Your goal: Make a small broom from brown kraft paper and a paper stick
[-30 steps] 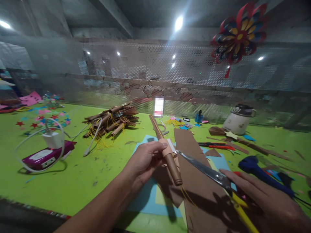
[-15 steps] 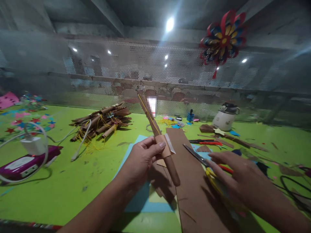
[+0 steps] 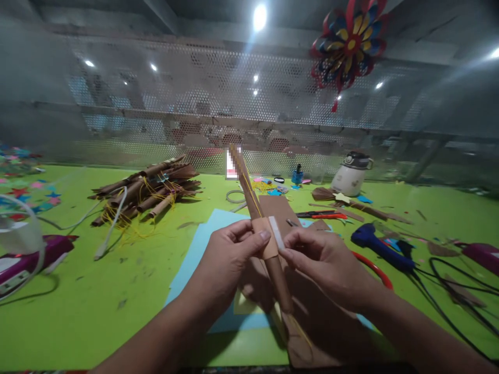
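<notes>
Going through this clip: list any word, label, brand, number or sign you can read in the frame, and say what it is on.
None can be read.
The upright item behind the brown paper roll is blurred out.
The white pot, purple device and blue glue gun show no legible marking.
Left hand and right hand hold the roll, which bears no print.

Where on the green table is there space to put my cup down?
Bare green lies between the stick pile and blue paper, down to the near edge. It is crowded right of the hands, by the glue gun and cords.
</notes>
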